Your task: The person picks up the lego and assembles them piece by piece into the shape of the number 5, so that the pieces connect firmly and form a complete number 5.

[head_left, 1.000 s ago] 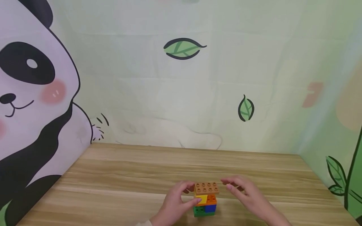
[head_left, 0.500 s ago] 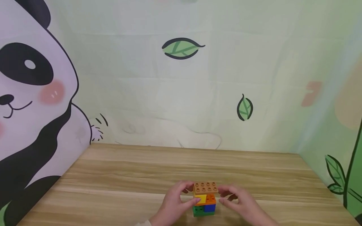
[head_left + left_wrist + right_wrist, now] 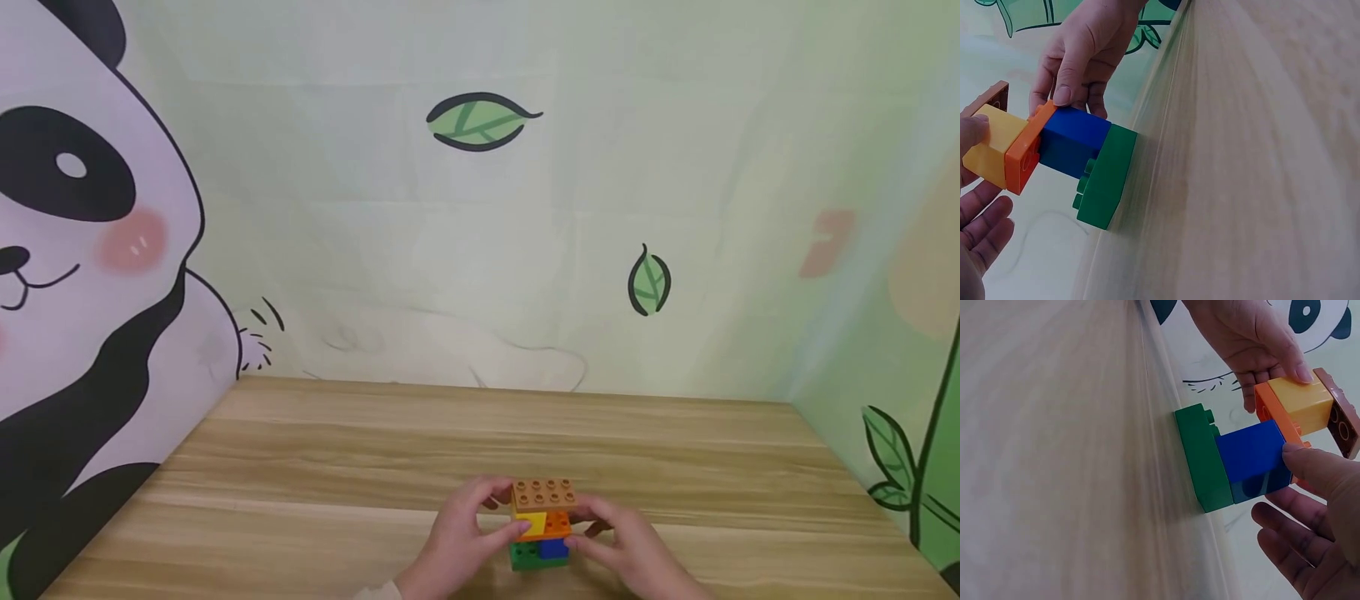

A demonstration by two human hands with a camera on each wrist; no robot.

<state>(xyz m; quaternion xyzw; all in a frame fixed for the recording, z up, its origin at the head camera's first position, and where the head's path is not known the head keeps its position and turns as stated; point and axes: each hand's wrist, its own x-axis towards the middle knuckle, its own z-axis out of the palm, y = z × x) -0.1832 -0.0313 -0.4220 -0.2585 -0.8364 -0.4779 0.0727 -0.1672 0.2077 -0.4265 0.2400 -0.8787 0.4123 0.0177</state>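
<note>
A small tower of toy building bricks stands upright on the table, between both hands. At its bottom is a green brick [image 3: 536, 564] with a blue brick [image 3: 1252, 453] on its right half. Over these lies an orange plate [image 3: 558, 525], which bears a yellow brick [image 3: 999, 134] on its left half. A brown plate [image 3: 543, 497] tops the tower and overhangs to the right. My left hand [image 3: 461, 537] pinches the yellow brick, thumb on its front and fingers behind. My right hand [image 3: 626, 542] grips the tower's right side, its thumb at the blue brick and orange plate.
The wooden table [image 3: 337, 467] reaches back to a pale green cloth [image 3: 360, 167] printed with leaves. A large panda print [image 3: 82, 250] covers the left side, and plant prints [image 3: 892, 458] are on the right.
My right hand has come in from the right and closed on the tower's right side. My left hand keeps its hold on the yellow brick, and the tower stays in place.
</note>
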